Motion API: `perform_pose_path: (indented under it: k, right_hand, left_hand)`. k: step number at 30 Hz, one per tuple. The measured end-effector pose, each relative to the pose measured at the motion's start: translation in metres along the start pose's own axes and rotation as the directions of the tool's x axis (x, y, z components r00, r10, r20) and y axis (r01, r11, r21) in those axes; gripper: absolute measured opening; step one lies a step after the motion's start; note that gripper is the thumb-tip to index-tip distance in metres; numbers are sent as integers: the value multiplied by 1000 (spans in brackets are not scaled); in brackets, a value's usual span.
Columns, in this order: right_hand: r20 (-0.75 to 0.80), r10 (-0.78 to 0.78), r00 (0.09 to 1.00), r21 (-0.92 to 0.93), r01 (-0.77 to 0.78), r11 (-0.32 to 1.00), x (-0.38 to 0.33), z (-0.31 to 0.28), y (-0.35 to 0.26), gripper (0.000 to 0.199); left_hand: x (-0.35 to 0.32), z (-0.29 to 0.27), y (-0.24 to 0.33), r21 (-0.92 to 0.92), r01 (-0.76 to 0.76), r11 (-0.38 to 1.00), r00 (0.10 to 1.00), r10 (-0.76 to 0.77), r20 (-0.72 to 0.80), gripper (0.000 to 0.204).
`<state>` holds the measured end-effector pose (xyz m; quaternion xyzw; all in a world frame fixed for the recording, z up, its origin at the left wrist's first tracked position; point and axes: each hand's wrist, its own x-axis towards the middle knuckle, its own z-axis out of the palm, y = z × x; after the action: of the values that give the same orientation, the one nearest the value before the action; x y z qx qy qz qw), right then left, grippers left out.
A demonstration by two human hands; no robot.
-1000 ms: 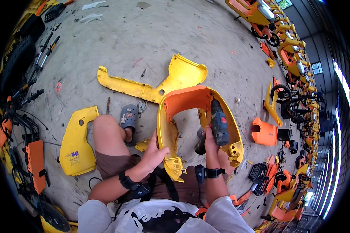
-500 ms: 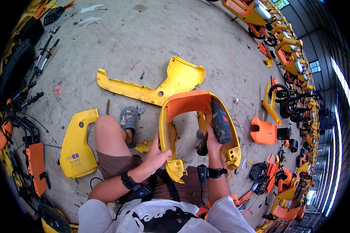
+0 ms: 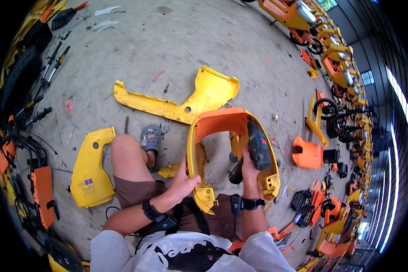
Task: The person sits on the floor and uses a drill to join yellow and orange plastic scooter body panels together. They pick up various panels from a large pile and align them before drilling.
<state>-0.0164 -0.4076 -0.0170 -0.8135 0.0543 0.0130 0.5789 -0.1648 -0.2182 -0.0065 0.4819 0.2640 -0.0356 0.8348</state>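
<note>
I sit on a concrete floor with an orange and yellow U-shaped plastic vehicle cover (image 3: 222, 121) standing between my knees. My left hand (image 3: 184, 180) grips the cover's left arm near its lower yellow end. My right hand (image 3: 249, 167) holds a dark cordless drill (image 3: 257, 146) inside the cover's right arm, its body pointing up and away from me. Both wrists wear black bands.
A long yellow panel (image 3: 181, 102) lies just beyond the cover. Another yellow panel (image 3: 91, 167) lies left of my knee. An orange part (image 3: 306, 154) sits to the right. Rows of yellow and orange bikes (image 3: 335, 68) line the right side; black parts (image 3: 27, 109) lie on the left.
The cover has shifted slightly toward me and to the right, with both hands keeping their grips. The drill stays in the right hand.
</note>
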Motion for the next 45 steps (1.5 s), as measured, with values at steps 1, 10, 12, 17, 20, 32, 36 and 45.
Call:
perform_pose_path:
  k: [1, 10, 12, 17, 20, 32, 36, 45]
  right_hand:
    - [9, -9, 1000, -9, 9, 1000, 1, -1, 1, 16]
    - [-66, 141, 988, 106, -133, 985, 1, -4, 10, 12]
    - [-56, 112, 992, 82, -107, 991, 1, -4, 8, 11]
    - [-19, 91, 996, 55, -90, 994, 3, -4, 5, 11]
    - [6, 83, 996, 53, -84, 995, 5, 0, 5, 12]
    - [57, 56, 997, 45, -59, 997, 4, 15, 4, 13]
    - [10, 86, 996, 56, -87, 995, 1, 12, 0, 13]
    - [40, 73, 997, -99, -69, 993, -13, -5, -5, 6]
  left_hand:
    - [1, 0, 0, -14, 11, 1000, 1000, -11, 15, 84]
    - [2, -1, -11, 61, -10, 998, 1000, 11, -9, 88]
    - [3, -2, -9, 33, 29, 999, 1000, -29, -10, 90]
    - [12, -10, -11, 13, 115, 993, 993, -115, -15, 92]
    - [20, -14, -22, 98, 63, 993, 995, -55, -88, 95]
    - [67, -19, 63, 321, 362, 875, 931, -354, -83, 85]
    - [88, -29, 53, 349, 365, 863, 904, -418, 89, 62]
    - [67, -27, 54, 322, 306, 896, 938, -341, 58, 89]
